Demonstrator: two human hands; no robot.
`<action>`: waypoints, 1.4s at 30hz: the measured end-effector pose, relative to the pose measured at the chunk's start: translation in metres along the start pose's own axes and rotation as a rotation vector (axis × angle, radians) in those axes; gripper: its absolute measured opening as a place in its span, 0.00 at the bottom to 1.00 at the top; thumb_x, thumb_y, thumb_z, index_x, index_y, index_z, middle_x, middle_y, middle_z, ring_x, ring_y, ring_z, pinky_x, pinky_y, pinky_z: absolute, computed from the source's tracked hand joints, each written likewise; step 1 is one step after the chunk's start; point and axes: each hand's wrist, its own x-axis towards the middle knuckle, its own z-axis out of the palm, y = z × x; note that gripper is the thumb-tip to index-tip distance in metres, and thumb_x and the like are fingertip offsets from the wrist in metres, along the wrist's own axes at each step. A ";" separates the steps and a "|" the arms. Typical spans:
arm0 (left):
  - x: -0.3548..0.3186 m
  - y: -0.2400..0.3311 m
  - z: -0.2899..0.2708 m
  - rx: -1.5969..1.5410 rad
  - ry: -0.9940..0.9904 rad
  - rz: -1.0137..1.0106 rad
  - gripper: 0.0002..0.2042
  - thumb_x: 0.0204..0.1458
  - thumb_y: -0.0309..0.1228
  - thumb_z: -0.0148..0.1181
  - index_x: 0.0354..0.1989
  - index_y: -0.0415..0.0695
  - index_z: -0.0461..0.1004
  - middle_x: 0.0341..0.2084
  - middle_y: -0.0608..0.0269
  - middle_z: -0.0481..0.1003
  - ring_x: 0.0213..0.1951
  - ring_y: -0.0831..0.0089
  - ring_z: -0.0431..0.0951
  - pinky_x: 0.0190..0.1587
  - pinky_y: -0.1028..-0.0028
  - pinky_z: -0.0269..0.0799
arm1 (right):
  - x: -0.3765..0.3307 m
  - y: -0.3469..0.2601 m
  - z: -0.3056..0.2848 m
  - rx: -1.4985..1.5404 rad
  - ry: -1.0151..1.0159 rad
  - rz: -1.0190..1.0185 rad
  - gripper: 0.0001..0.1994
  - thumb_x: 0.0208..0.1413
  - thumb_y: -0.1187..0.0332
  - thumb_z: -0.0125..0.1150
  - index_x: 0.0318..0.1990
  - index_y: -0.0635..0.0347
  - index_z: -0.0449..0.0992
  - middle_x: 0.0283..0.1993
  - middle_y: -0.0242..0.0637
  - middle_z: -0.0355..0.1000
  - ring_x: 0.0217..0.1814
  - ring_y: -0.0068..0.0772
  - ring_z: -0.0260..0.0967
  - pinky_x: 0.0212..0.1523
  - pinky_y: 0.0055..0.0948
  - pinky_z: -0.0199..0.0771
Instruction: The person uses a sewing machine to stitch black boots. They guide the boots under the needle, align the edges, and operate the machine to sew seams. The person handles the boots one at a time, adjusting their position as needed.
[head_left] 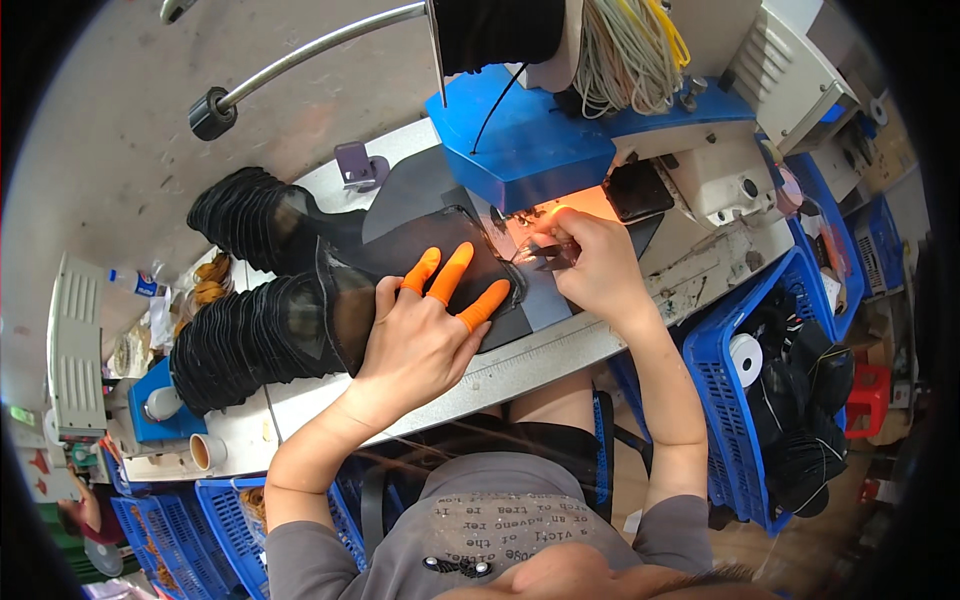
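My left hand (425,325) lies flat on a black shoe-upper piece (440,250) on the sewing table (540,355), three fingers capped in orange rubber tips. My right hand (590,265) grips small metal snips (545,258) beside the lit needle area of the blue and white sewing machine (560,140). The snips' tips touch the edge of the black piece just right of my left fingertips.
Two rows of stacked black pieces (250,300) fill the table's left part. A blue crate (790,380) of black parts and a white tape roll (745,358) stands at my right. A paper cup (205,450), a blue box and more blue crates (190,530) sit lower left.
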 end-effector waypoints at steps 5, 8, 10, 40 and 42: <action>0.000 0.001 0.003 0.007 0.010 -0.003 0.19 0.54 0.38 0.58 0.56 0.62 0.76 0.60 0.49 0.67 0.58 0.54 0.69 0.52 0.57 0.55 | -0.014 -0.007 -0.008 0.101 0.068 0.009 0.18 0.37 0.84 0.58 0.39 0.61 0.77 0.28 0.36 0.73 0.27 0.35 0.72 0.31 0.29 0.71; 0.001 0.000 0.004 0.002 0.039 0.017 0.18 0.54 0.38 0.59 0.55 0.60 0.77 0.58 0.47 0.69 0.57 0.52 0.69 0.52 0.59 0.55 | -0.026 -0.017 -0.009 0.151 0.071 -0.130 0.17 0.34 0.83 0.58 0.36 0.60 0.79 0.28 0.34 0.73 0.28 0.34 0.72 0.30 0.30 0.72; 0.001 0.001 0.004 0.003 0.041 0.016 0.18 0.54 0.38 0.59 0.55 0.60 0.77 0.58 0.47 0.69 0.56 0.52 0.69 0.52 0.59 0.56 | -0.032 -0.018 -0.008 0.013 0.018 -0.261 0.17 0.32 0.82 0.58 0.35 0.59 0.80 0.28 0.33 0.72 0.30 0.35 0.71 0.30 0.31 0.72; 0.000 0.001 0.011 0.023 0.116 0.038 0.20 0.53 0.38 0.59 0.56 0.61 0.76 0.57 0.45 0.71 0.48 0.54 0.74 0.53 0.61 0.56 | -0.032 -0.018 -0.011 -0.109 -0.144 -0.326 0.17 0.28 0.80 0.57 0.32 0.56 0.79 0.25 0.31 0.69 0.29 0.39 0.69 0.28 0.35 0.71; -0.001 0.001 0.012 0.019 0.100 0.029 0.20 0.53 0.38 0.58 0.56 0.61 0.76 0.58 0.47 0.70 0.51 0.55 0.72 0.53 0.60 0.56 | -0.031 -0.016 -0.012 -0.096 -0.162 -0.344 0.17 0.28 0.80 0.57 0.31 0.57 0.79 0.25 0.32 0.69 0.29 0.39 0.69 0.28 0.35 0.71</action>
